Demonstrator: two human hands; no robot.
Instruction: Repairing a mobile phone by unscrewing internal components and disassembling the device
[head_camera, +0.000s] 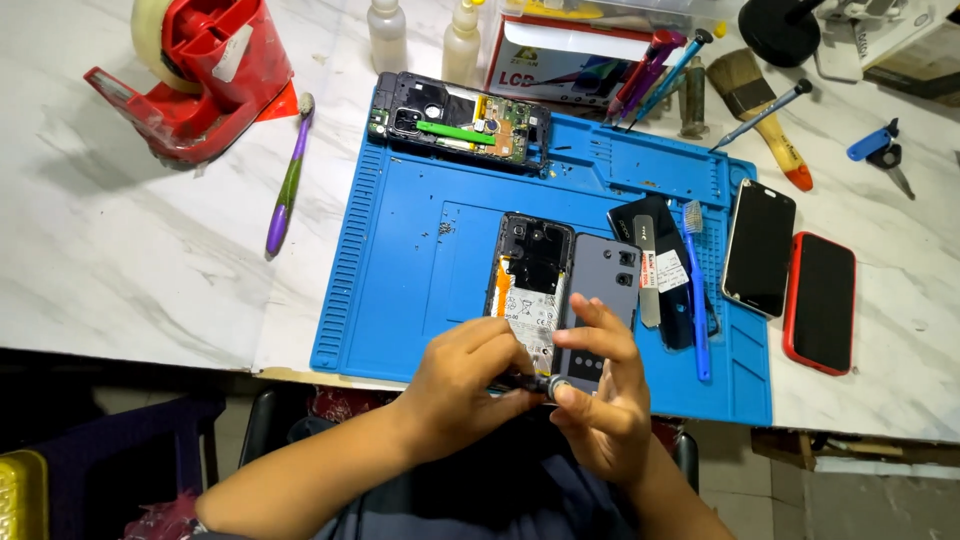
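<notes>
Opened phone (532, 285) lying face down on the blue mat (400, 280), near the mat's front edge, its battery and dark upper frame exposed. Grey back cover (603, 285) just beside it on the right, partly under the right hand (600, 395). Left hand (462, 375): fingers closed on a dark, slim tool (520, 381) held level over the phone's lower end. Right hand: fingers pinched on the tool's round end cap (556, 386); the index finger rests on the cover. At the mat's back edge, a second stripped phone (460, 122) with a green part across it. Toward the mat's right edge, a dark cover (655, 245) and a blue toothbrush (697, 290). On the worktop right of the mat, a black phone (759, 247) and a red-cased phone (822, 302). Back left corner of the worktop: red tape dispenser (205, 75) and a purple brush (288, 180).
</notes>
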